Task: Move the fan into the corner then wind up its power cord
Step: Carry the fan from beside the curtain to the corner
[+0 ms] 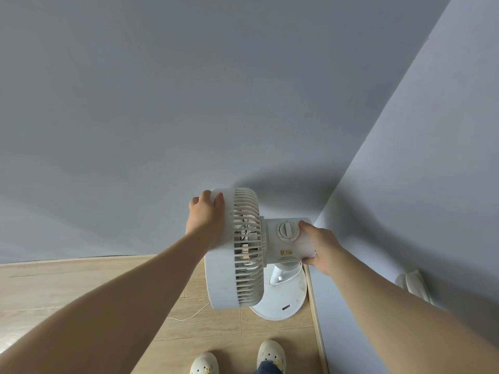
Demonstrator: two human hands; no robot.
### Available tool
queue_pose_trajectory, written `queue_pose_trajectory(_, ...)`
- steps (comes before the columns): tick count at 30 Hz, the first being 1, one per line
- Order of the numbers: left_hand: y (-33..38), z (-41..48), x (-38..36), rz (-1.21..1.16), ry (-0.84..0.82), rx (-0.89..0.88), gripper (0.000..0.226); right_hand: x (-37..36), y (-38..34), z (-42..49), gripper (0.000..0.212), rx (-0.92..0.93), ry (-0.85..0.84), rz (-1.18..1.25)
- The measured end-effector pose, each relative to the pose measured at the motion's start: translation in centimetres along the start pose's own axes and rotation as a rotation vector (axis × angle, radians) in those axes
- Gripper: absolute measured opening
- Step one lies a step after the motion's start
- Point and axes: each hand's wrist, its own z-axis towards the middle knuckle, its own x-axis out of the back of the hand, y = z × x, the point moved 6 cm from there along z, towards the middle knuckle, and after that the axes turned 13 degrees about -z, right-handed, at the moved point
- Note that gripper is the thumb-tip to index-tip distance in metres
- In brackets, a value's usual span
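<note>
A white fan (237, 279) stands on its round base (283, 300) on the wood floor, close to the corner where two grey walls meet. Its grille head faces left. My left hand (206, 220) grips the front rim of the fan head from the top. My right hand (317, 245) holds the motor housing at the back, beside the round dial (288, 231). A thin white power cord (189, 314) trails from under the fan head leftward along the floor; its far end is hidden behind my left arm.
The corner of the two walls (321, 211) is just behind the fan. A wooden skirting strip (314, 314) runs along the right wall. A white object (415, 287) hangs on the right wall. My two shoes (271, 354) stand on the floor below the fan.
</note>
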Motion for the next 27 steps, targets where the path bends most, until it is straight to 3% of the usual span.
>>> queue_pose_trajectory(4,2.8,-2.0,-1.7,0.562,0.035,-0.399,0.04,0.3,0.1,-0.3,0.027,-0.009,0.022,-0.009)
queue_pose_trajectory(10,4.5,-3.6,-6.3,0.69,-0.169,-0.592,0.039,0.5,0.8,-0.6,0.029,-0.023,0.036,0.074)
queue_pose_trajectory(15,6.4,-5.1,-7.8,0.409,-0.193,-0.568,0.036,0.7,1.4,-0.6,0.029,-0.063,0.028,0.083)
queue_pose_trajectory(20,3.2,-5.9,-12.8,0.605,-0.593,-0.443,0.038,1.2,2.7,0.3,0.025,-0.107,0.071,0.074)
queue_pose_trajectory(23,1.2,-5.2,-13.3,0.754,-0.57,-0.467,0.043,2.1,3.8,1.5,0.017,-0.132,0.11,0.026)
queue_pose_trajectory(27,0.6,-4.0,-12.7,0.667,-0.574,-0.457,0.038,2.1,5.7,3.6,0.013,-0.175,0.152,-0.106)
